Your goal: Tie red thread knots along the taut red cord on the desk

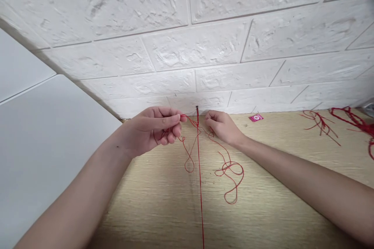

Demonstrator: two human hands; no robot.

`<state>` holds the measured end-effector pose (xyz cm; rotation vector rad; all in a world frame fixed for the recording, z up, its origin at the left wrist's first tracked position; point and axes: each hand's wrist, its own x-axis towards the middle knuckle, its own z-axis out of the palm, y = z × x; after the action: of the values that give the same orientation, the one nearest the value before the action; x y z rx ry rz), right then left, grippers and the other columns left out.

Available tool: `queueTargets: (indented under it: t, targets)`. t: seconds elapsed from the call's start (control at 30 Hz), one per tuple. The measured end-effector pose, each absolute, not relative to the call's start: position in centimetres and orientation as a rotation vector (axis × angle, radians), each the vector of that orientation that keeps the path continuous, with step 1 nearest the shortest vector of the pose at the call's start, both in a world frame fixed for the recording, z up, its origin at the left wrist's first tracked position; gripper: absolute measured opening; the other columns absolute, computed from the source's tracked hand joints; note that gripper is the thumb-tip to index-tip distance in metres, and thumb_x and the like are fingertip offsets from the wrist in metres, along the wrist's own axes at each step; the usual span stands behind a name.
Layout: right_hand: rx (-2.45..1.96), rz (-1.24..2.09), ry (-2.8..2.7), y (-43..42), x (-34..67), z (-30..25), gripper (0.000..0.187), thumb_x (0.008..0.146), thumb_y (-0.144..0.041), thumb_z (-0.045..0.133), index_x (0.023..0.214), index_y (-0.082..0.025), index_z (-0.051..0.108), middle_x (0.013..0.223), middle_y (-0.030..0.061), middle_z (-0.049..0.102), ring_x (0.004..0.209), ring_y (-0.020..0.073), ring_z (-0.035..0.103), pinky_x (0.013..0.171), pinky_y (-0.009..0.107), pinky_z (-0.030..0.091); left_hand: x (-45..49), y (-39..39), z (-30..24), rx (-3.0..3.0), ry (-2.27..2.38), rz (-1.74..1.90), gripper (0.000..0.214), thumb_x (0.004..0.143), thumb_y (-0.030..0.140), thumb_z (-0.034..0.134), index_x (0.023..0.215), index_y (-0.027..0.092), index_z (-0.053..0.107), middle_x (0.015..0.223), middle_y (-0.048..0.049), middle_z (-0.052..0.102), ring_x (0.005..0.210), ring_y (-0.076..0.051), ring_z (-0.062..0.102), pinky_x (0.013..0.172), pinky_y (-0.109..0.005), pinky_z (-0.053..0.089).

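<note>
Beside taut cord (200, 186), pinches thread (187, 116) in left hand (152, 126); curls right hand (224, 126), cannot tell grip; could snarl loops (242, 171) by tugging.

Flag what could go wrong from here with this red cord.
The loose loops near the right hand overlap, so they could tangle. The taut strand seems anchored at a dark peg by the wall; a hard pull might work it off. The left hand pinches thin cord, which might slip.
</note>
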<state>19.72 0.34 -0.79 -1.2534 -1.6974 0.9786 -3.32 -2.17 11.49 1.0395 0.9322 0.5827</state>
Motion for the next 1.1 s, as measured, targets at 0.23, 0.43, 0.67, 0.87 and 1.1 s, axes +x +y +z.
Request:
queueTargets:
  t: [0.23,0.43,0.67,0.87,1.1]
  targets:
    - [-1.341,1.149,-2.015,0.4,21.9,3.1,0.018,0.076,-0.028,0.057,0.061,-0.019,0.056,0.059,-0.0033,0.052,0.056,0.0118,0.044,0.055,0.029,0.031,-2.3,-3.5,13.0,0.830,0.900,0.676,0.014,0.088,0.011,0.062,0.097,0.010,0.072,0.063,-0.0018,0.063,0.047,-0.003,0.055,0.042,-0.007,0.046]
    - [-1.219,1.404,-2.484,-2.8,23.7,5.6,0.022,0.062,-0.023,0.080,0.053,-0.020,0.060,0.049,-0.0035,0.055,0.043,0.0099,0.045,0.046,0.029,0.027,-1.5,-4.4,13.8,0.617,0.863,0.786,0.017,0.093,0.009,0.053,0.095,0.011,0.069,0.065,-0.0015,0.062,0.048,-0.003,0.057,0.041,-0.003,0.046]
    - [-1.479,1.076,-2.584,-3.4,22.5,4.1,0.022,0.057,-0.010,0.079,0.054,-0.021,0.060,0.049,-0.0032,0.055,0.041,0.0104,0.043,0.045,0.029,0.026,-0.3,-6.0,14.6,0.515,0.848,0.890,0.018,0.093,0.008,0.049,0.094,0.013,0.067,0.067,0.0000,0.062,0.050,-0.003,0.058,0.044,-0.005,0.049]
    - [-1.424,1.174,-2.620,-1.2,24.2,3.7,0.013,0.066,-0.011,0.070,0.060,-0.019,0.062,0.059,0.0003,0.062,0.051,0.0124,0.051,0.048,0.027,0.031,0.9,-7.4,14.2,0.528,0.796,0.848,0.014,0.093,0.011,0.050,0.091,0.015,0.063,0.070,-0.0014,0.064,0.055,-0.005,0.063,0.048,-0.007,0.053]
    - [-1.501,0.803,-2.155,1.5,26.1,4.2,0.009,0.073,-0.018,0.062,0.064,-0.019,0.059,0.066,0.0002,0.062,0.059,0.0127,0.050,0.056,0.028,0.035,3.3,-9.7,13.5,0.474,0.702,0.771,0.022,0.098,0.021,0.044,0.083,0.015,0.059,0.074,-0.0047,0.069,0.066,-0.011,0.071,0.059,-0.013,0.058]
